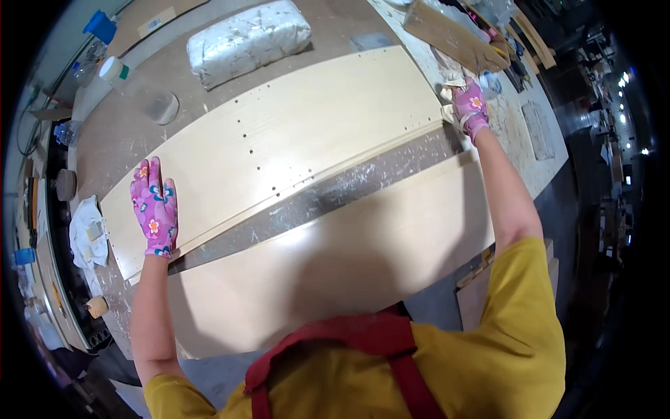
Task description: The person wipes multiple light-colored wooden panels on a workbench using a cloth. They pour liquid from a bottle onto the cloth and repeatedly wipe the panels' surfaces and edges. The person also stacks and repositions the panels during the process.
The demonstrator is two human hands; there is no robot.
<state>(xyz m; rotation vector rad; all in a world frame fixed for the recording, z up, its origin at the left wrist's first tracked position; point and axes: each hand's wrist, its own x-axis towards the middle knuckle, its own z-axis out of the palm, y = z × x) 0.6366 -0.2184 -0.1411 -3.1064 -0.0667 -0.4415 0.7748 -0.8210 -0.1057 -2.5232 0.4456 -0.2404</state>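
My left hand (154, 209), in a pink floral glove, lies flat on the left end of a pale wooden panel (349, 105), fingers stretched out. A row of small dark holes crosses the panel's middle, and more holes dot its ends and near edge. At the panel's right end, my right hand (472, 109), gloved alike, closes around a crumpled whitish rag (448, 113). The rag hangs by the panel's edge; whether it touches the panel, I cannot tell. Nearer to me lies a second pale panel (363, 244), with my shadow over it.
Behind the panel sit a bundle in silvery-white wrapping (250, 42) and a clear plastic bottle (143, 94). A cardboard box of tools (453, 35) stands at the far right. White cloth (89, 234) and a small tan block (97, 306) lie at the left.
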